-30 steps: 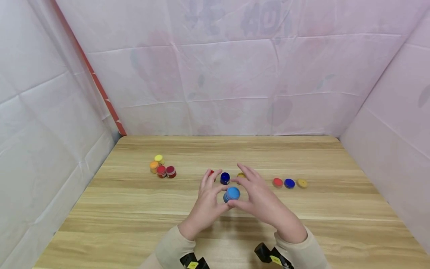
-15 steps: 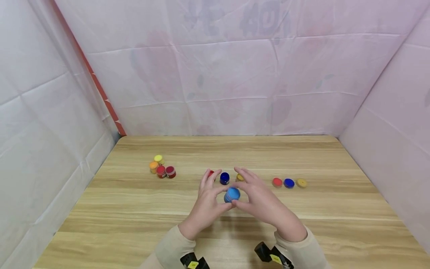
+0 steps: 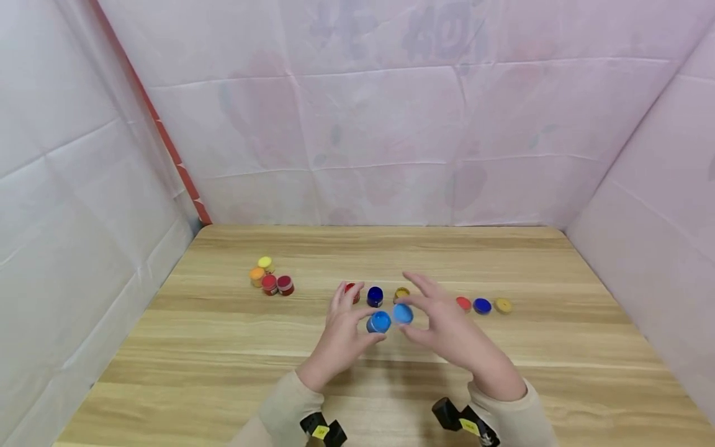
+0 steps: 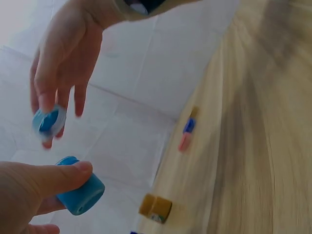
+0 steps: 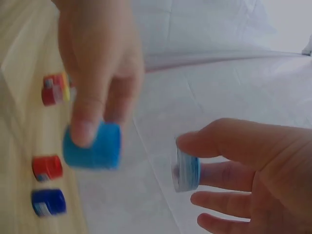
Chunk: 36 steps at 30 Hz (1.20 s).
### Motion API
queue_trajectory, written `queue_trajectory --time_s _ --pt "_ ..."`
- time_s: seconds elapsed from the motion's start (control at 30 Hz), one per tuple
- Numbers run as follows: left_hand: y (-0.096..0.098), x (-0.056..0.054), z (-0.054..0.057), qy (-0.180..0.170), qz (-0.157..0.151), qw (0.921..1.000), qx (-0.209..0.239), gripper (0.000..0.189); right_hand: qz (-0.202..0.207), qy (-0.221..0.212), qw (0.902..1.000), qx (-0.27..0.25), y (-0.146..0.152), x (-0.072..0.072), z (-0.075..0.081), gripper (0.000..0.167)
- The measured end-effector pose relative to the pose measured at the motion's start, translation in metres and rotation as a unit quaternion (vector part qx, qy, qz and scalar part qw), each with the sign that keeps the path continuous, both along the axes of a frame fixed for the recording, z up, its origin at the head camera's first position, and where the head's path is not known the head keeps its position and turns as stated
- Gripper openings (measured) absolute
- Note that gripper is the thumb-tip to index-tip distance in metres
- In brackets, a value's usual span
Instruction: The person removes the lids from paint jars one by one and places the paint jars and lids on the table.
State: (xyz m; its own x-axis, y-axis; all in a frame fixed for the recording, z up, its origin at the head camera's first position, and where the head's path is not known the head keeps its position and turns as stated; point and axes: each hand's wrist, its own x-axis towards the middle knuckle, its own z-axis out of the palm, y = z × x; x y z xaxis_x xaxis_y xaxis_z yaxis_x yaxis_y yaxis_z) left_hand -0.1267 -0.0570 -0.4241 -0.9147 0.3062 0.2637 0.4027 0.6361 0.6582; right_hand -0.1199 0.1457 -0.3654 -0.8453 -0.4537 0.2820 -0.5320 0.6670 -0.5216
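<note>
My left hand (image 3: pixel 339 338) pinches a small light-blue paint jar (image 3: pixel 378 323) between thumb and fingers, above the table; its top is uncovered. Just to the right, my right hand (image 3: pixel 441 320) pinches the jar's round blue lid (image 3: pixel 403 313), apart from the jar. Blue paint shows on the lid's inner side in the left wrist view. Behind the hands stand a red jar (image 3: pixel 352 293), a dark-blue jar (image 3: pixel 375 297) and a yellow-ochre jar (image 3: pixel 401 294) in a row. The fingers of my left hand partly cover the red one.
Right of my hands lie a red lid (image 3: pixel 463 303), a dark-blue lid (image 3: pixel 482 306) and an ochre lid (image 3: pixel 503 305). At the left is a cluster of yellow (image 3: pixel 265 264), orange (image 3: pixel 257 276) and red jars (image 3: pixel 270 284). Cloth walls (image 3: pixel 368 124) enclose the wooden table (image 3: pixel 223 360).
The lid has come off the light-blue jar. My right hand has moved right with it, while my left hand still holds the jar almost in place, slightly left.
</note>
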Motion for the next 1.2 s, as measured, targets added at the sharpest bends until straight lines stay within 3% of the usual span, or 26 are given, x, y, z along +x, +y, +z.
queue_trajectory --time_s 0.13,0.3,0.53,0.87,1.0,1.2 --pt "-0.006 -0.009 -0.010 -0.013 0.047 0.9988 0.003 0.031 -0.046 0.007 0.9988 0.017 0.016 -0.004 0.003 0.030" --pt "-0.016 -0.019 -0.021 -0.027 0.090 0.9956 0.007 0.033 -0.096 -0.026 0.9944 0.037 0.036 -0.010 0.003 0.028" --pt "-0.025 -0.028 -0.036 -0.074 0.127 0.9892 0.000 0.038 -0.183 -0.059 0.9753 0.108 0.067 -0.026 -0.016 0.034" --pt "-0.025 -0.033 -0.040 -0.087 0.148 0.9849 -0.023 0.040 -0.181 -0.159 0.9522 0.189 0.082 -0.040 -0.047 0.040" --pt "-0.023 -0.034 -0.042 -0.090 0.150 0.9843 -0.025 0.040 -0.188 -0.181 0.9476 0.184 0.084 -0.044 -0.058 0.046" --pt "-0.023 -0.035 -0.044 -0.092 0.163 0.9819 -0.028 0.039 -0.209 -0.198 0.9405 0.180 0.086 -0.047 -0.062 0.055"
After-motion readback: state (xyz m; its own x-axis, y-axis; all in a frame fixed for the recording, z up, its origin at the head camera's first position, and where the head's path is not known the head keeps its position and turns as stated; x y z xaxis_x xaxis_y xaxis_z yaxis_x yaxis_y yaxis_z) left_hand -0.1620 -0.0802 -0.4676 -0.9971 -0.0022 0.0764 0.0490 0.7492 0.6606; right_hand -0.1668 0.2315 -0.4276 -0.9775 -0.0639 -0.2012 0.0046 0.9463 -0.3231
